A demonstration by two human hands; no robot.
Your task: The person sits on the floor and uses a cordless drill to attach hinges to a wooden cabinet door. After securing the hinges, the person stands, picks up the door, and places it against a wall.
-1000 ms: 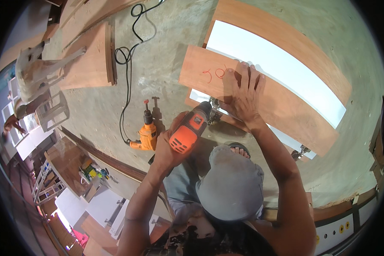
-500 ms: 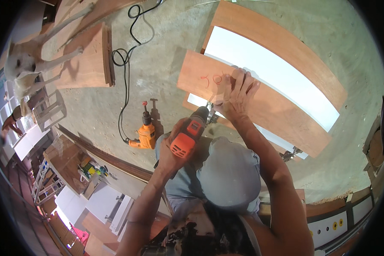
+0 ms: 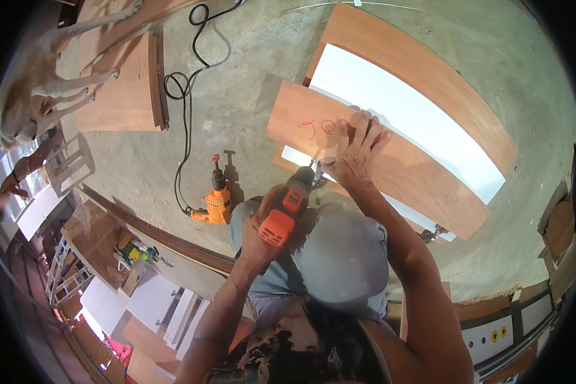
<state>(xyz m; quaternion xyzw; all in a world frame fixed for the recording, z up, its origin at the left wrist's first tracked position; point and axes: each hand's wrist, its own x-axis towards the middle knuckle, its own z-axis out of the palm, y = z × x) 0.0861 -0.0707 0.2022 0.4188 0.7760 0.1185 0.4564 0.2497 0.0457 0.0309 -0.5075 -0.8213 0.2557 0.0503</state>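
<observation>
My left hand [image 3: 261, 233] is wrapped round the grip of an orange and black cordless drill [image 3: 281, 217]. The drill's nose points up and right at a metal hinge [image 3: 317, 173] on the near edge of a brown wooden panel [image 3: 403, 150]. Whether the bit touches a screw there is too small to make out. Flat on that panel lies my right hand [image 3: 355, 153], fingers spread, its thumb side close to the hinge. Another metal hinge [image 3: 434, 233] sits farther right along the same edge. Beneath and beyond is a white-faced panel [image 3: 365, 83].
An orange corded drill [image 3: 218, 203] lies left, its black cable [image 3: 187, 128] looping away. Stacked boards [image 3: 121, 89] and a pale dog [image 3: 29, 89] are far left, near another person's hand [image 3: 13, 185]. White cabinet parts [image 3: 150, 301] stand lower left.
The drill in my left hand has shifted slightly down and left. My right hand stays on the panel. At the far left the dog has turned and lowered its head.
</observation>
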